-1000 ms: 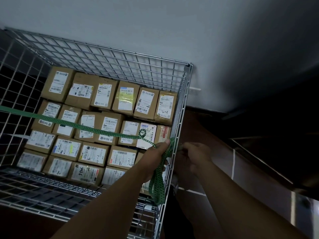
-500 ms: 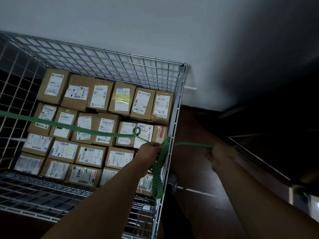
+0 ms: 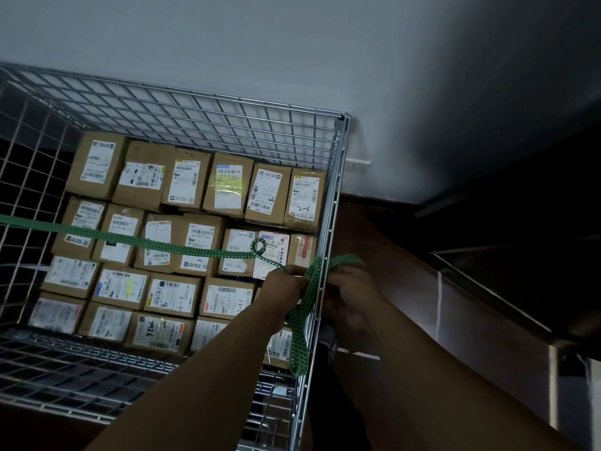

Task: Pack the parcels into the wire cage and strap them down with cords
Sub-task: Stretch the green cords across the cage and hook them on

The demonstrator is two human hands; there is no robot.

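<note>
Labelled parcels fill the wire cage. The green cord lies left-to-right over them to the cage's right wall, where our left hand inside and right hand outside grip it.

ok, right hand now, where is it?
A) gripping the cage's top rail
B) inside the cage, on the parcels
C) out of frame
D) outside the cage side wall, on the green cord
D: the right hand is outside the cage side wall, gripping the green cord where it passes through the mesh; the left hand holds it inside.
</note>
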